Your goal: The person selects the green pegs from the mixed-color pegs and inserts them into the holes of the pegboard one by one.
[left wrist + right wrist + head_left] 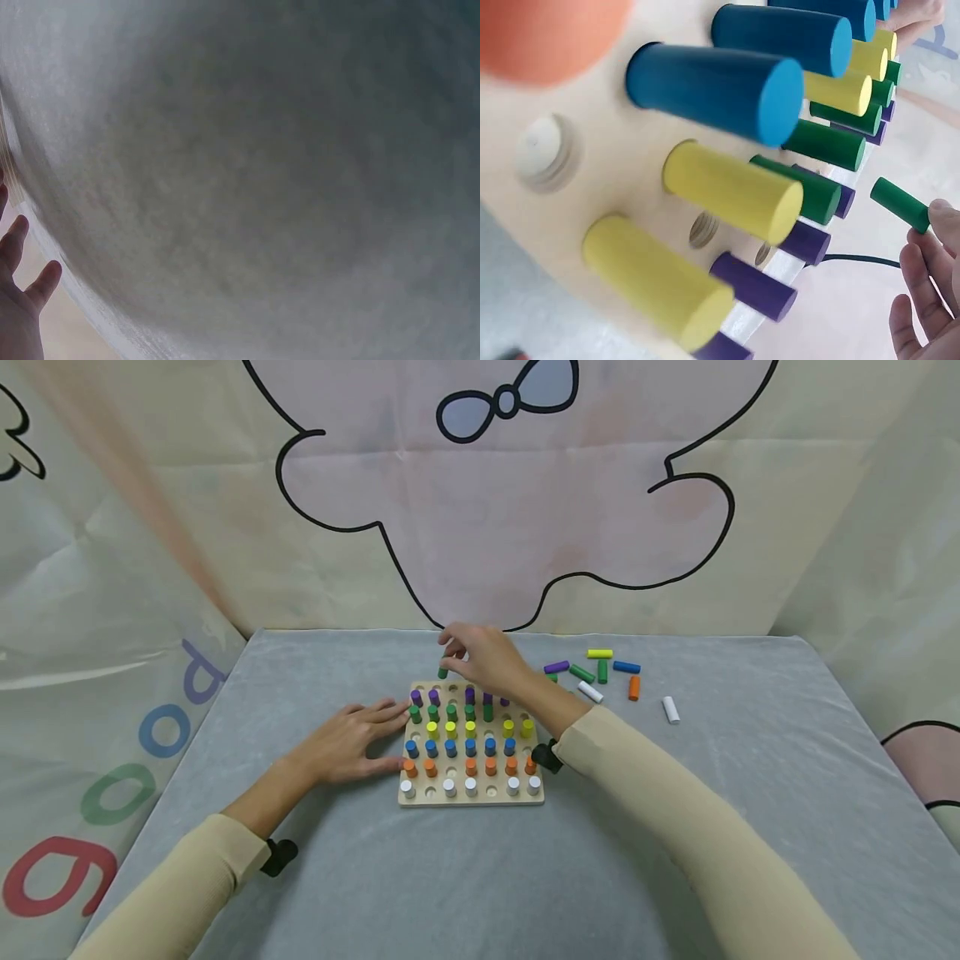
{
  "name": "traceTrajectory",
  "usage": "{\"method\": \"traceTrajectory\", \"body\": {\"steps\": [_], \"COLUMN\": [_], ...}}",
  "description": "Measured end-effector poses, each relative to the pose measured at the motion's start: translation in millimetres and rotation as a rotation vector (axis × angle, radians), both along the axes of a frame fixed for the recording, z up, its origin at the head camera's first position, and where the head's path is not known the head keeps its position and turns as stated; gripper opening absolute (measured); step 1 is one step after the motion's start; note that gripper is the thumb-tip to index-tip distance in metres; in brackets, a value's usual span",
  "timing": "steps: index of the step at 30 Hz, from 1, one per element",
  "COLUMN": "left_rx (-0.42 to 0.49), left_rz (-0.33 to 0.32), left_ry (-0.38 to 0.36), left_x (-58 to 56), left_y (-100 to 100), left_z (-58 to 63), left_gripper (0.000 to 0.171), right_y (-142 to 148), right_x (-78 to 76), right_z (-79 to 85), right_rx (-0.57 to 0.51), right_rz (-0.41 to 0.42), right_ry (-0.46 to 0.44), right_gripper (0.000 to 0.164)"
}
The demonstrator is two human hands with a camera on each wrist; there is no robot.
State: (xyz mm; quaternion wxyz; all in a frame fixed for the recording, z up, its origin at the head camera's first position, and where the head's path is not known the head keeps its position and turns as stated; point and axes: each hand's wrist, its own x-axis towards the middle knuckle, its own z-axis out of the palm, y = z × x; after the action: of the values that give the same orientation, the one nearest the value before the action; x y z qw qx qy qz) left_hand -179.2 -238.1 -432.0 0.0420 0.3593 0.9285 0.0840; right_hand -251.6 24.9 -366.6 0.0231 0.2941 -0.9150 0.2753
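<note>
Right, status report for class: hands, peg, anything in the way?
Right hand pinches green peg by far edge of pegboard. Left hand at pegboard's left edge. Loose pegs off right; nothing visibly blocking.

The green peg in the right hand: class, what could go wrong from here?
First, the right hand pinches the green peg near one end, so it might tilt or slip. Second, purple pegs stand close by on the pegboard, and the hand could knock one. Third, a loose white peg lies near the right sleeve, which might nudge it.
</note>
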Motion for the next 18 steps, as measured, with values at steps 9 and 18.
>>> {"method": "traceTrajectory", "body": {"steps": [9, 18], "left_rx": [-0.003, 0.002], "left_rz": [-0.002, -0.006], "left_ry": [-0.011, 0.008], "left_x": [-0.2, -0.4], "left_y": [-0.8, -0.8], "left_z": [2.3, 0.2], "left_gripper": [0.077, 0.079], "right_y": [-18.4, -33.2], "right_x": [-0.7, -0.6], "right_z": [-2.8, -5.6], "right_rx": [0.038, 0.074], "right_rz": [0.047, 0.084], "right_ry": [-0.044, -0.074], "right_gripper": [0.027, 0.027]}}
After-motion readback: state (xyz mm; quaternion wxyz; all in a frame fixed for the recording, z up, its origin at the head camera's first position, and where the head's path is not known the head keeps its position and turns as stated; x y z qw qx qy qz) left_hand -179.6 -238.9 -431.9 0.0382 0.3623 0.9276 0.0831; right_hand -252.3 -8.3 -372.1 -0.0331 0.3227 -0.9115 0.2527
